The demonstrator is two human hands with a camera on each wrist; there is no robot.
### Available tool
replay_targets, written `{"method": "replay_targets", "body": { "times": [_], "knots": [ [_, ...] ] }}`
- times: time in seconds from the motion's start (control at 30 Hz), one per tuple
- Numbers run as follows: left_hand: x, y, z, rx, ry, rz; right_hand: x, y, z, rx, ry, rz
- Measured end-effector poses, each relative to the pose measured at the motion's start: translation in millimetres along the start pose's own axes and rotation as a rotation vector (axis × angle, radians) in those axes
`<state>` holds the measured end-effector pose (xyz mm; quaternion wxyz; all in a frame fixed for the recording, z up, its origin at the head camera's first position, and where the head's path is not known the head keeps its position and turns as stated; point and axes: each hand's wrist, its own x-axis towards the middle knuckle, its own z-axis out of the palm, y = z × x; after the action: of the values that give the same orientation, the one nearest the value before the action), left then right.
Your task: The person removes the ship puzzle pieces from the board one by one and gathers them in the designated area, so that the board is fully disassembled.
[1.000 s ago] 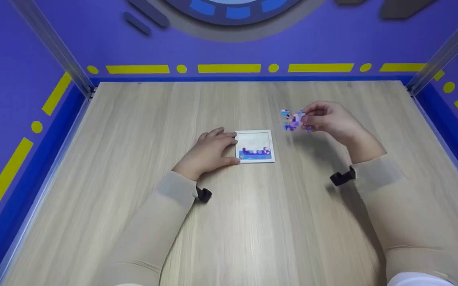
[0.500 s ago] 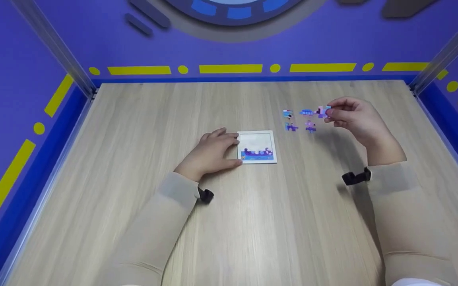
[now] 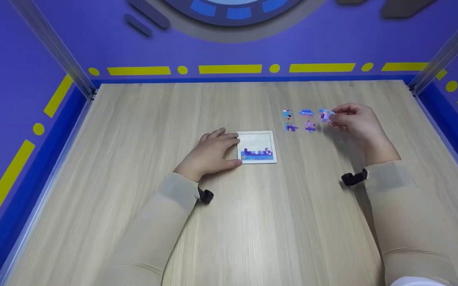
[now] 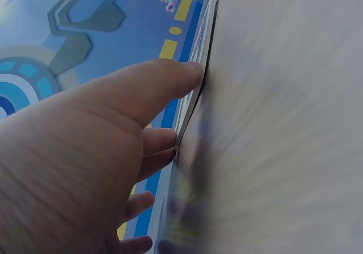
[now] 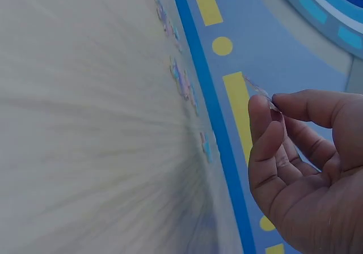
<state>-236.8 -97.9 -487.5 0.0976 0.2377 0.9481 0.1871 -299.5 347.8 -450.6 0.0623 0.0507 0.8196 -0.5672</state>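
My left hand (image 3: 209,153) rests at the left side of a small white-framed puzzle tray (image 3: 274,147), thumb and fingertips touching its edge. A strip of purple and blue picture fills the tray's lower part; above it is bare white. With thumb and fingertips my right hand (image 3: 358,123) pinches a thin pink and blue jigsaw piece (image 3: 324,115). In the right wrist view, that piece (image 5: 258,87) shows nearly edge-on between the fingertips of the right hand (image 5: 306,157). Left of that hand lie several loose jigsaw pieces (image 3: 306,113), spread apart in two rows.
Light wood-grain table (image 3: 268,222) lies under everything. Purple panels with yellow marks (image 3: 230,69) wall it in at the back and both sides. A black wrist strap (image 3: 354,178) sits on the right sleeve, another black strap (image 3: 205,195) on the left.
My right hand has moved right with the piece, uncovering loose pieces, then shifted slightly left and nearer. The left hand and tray stay put.
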Motion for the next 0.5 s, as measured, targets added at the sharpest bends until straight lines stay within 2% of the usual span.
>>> {"method": "replay_targets", "body": {
  "times": [0.5],
  "knots": [
    [-0.3,-0.5,0.1,0.007,0.002,0.006,3.1,10.7,-5.3,-0.136,0.014,0.078]
  ]
}}
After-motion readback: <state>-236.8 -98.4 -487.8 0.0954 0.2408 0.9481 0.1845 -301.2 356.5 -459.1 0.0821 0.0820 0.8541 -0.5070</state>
